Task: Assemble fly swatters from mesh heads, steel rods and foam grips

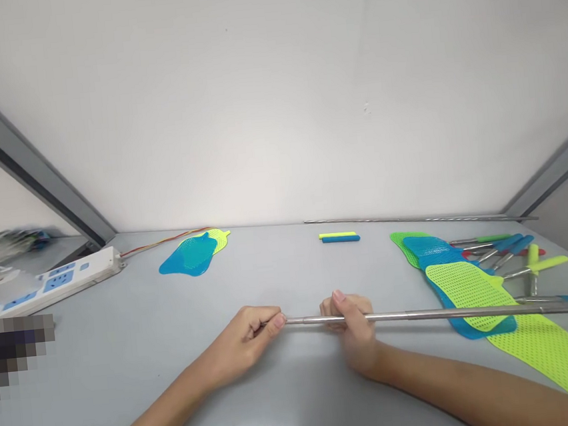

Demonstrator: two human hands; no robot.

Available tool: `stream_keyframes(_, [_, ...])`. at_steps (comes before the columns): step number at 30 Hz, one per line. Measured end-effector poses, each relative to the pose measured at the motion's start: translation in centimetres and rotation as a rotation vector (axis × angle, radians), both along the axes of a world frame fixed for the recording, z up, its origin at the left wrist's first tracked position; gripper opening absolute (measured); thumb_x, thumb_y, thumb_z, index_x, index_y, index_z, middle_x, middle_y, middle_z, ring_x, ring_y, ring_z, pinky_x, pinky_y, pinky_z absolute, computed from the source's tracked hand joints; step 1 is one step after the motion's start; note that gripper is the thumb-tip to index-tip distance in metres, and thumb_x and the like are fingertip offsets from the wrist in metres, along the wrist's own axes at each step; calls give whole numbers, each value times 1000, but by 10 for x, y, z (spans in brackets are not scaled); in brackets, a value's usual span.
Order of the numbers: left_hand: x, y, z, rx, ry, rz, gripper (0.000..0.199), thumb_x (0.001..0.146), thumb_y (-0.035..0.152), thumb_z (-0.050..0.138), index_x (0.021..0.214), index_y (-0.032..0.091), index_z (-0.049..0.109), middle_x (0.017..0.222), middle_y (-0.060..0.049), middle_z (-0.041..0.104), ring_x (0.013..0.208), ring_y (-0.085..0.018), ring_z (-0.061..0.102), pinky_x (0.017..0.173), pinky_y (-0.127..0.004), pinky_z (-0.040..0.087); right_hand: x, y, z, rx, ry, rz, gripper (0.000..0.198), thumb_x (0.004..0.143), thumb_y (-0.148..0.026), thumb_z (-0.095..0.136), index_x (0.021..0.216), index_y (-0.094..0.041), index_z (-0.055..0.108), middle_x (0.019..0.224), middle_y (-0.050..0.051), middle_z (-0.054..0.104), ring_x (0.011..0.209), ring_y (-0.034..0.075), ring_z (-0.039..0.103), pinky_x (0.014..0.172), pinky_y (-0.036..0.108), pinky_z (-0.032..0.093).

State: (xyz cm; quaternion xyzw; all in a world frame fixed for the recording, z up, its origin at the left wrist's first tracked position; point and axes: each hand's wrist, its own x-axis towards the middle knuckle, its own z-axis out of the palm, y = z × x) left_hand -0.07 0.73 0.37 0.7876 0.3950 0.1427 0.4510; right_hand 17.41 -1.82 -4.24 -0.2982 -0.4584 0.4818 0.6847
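A long thin telescopic metal rod (392,316) runs level across the view from the middle out past the right edge. Its thin left end is pinched by my left hand (249,340), thumb against the bent fingers. A short way to the right, my right hand (353,330) wraps around the same rod, thumb on top. The rod passes in front of a pile of fly swatters with perforated heads, among them a yellow-green swatter head (465,289) and a blue swatter head (431,250). The rod's right end is out of view.
Two short handle sleeves, yellow (337,234) and blue (341,239), lie at the back middle. Loose swatter heads (190,255) lie back left, near a white power strip (64,278). Another metal rod (415,219) lies along the wall. Swatter handles (512,254) fan out right.
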Motion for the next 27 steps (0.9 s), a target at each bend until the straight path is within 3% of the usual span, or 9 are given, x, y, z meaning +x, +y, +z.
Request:
stream_keyframes(7, [5,-8,-4,-42,-26,36,34,84,36,30,57,18,23,57,6,16,50,-8,18,45,-22,15,0,2,0,-9,7,43,43,82,-29,37,42,-18,25,40,-4,20,38,8,22,41,26,16])
stream_keyframes(17, [12,-16,-4,-141,-73,21,33,84,38,29,58,18,29,56,6,18,49,-8,18,43,-21,16,-3,-1,4,-144,-67,217,45,81,-37,37,42,-19,23,41,-5,18,39,7,19,39,25,14])
stream_keyframes(27, [14,-14,2,-71,9,60,34,85,38,27,57,18,27,56,6,20,50,-8,21,44,-20,18,-3,8,10,-265,-7,269,45,77,-41,41,43,-19,24,41,-6,18,37,6,19,37,23,12])
